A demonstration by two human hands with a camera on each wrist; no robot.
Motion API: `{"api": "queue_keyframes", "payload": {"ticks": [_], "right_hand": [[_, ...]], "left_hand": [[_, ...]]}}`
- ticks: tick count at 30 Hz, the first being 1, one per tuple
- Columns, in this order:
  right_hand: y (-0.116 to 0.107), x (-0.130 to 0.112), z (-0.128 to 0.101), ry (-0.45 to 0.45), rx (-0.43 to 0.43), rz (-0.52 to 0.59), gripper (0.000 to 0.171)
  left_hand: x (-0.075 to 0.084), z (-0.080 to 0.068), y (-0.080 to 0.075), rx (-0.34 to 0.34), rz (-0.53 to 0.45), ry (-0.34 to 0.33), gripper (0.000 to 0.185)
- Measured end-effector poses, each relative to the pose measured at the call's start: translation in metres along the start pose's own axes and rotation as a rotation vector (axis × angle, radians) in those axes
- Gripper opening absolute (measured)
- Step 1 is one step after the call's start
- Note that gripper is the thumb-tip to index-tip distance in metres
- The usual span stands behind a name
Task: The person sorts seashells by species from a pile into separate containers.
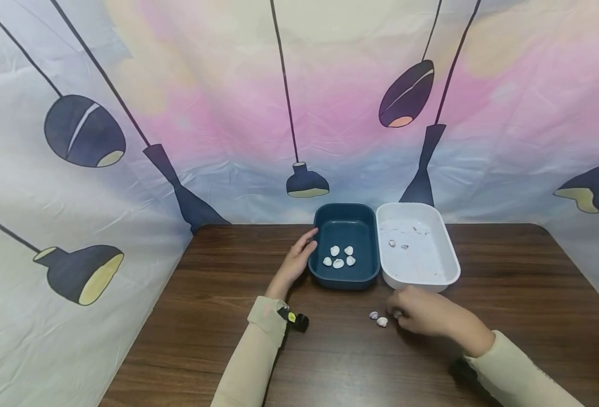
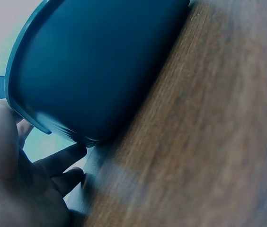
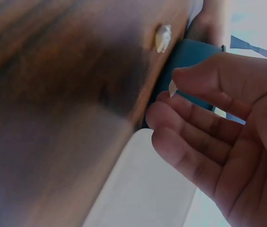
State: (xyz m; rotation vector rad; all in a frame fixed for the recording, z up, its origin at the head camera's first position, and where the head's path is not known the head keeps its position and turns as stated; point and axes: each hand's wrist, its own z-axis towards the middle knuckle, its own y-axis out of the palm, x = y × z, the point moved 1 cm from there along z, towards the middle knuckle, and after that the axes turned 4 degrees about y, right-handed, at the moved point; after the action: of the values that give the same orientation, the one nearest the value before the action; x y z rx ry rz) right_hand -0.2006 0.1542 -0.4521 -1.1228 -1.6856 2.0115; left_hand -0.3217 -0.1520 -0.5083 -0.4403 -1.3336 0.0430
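A dark teal tray [image 1: 345, 277] on the brown table holds several small white shells [image 1: 338, 257]. My left hand [image 1: 307, 244] rests against the tray's left wall with fairly straight fingers; in the left wrist view its fingers [image 2: 62, 158] lie under the teal tray's [image 2: 100, 61] rim. My right hand [image 1: 397, 312] is low on the table in front of the white tray [image 1: 447, 277] and pinches a small white shell [image 3: 172, 88] between thumb and forefinger. Two more shells [image 1: 378, 319] lie on the table just left of that hand.
The white tray's floor carries a few small purplish bits [image 1: 398, 245]. Both trays stand side by side at the table's [image 1: 218, 294] far edge, against a printed cloth backdrop [image 1: 203, 113]. Bare wood lies left, right and in front of the hands.
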Motion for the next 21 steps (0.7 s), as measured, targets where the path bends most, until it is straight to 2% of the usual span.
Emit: {"api": "queue_keyframes", "payload": {"ticks": [6,13,20,21], "right_hand": [[-0.013,-0.003,-0.002,-0.006,-0.041,0.024,0.018],[-0.030,-0.002,-0.004,-0.067,-0.020,0.011,0.022],[-0.044,-0.003,-0.004,-0.111,0.036,0.015,0.026],[-0.045,-0.003,-0.004,-0.109,0.037,0.014,0.027]], "left_hand": [[0.000,0.000,0.000,-0.003,-0.008,0.000,0.050],[0.001,0.000,0.000,0.012,0.007,0.003,0.049],[0.040,-0.013,-0.005,-0.056,0.025,-0.011,0.049],[0.040,-0.013,-0.005,-0.058,0.025,-0.007,0.049]]}}
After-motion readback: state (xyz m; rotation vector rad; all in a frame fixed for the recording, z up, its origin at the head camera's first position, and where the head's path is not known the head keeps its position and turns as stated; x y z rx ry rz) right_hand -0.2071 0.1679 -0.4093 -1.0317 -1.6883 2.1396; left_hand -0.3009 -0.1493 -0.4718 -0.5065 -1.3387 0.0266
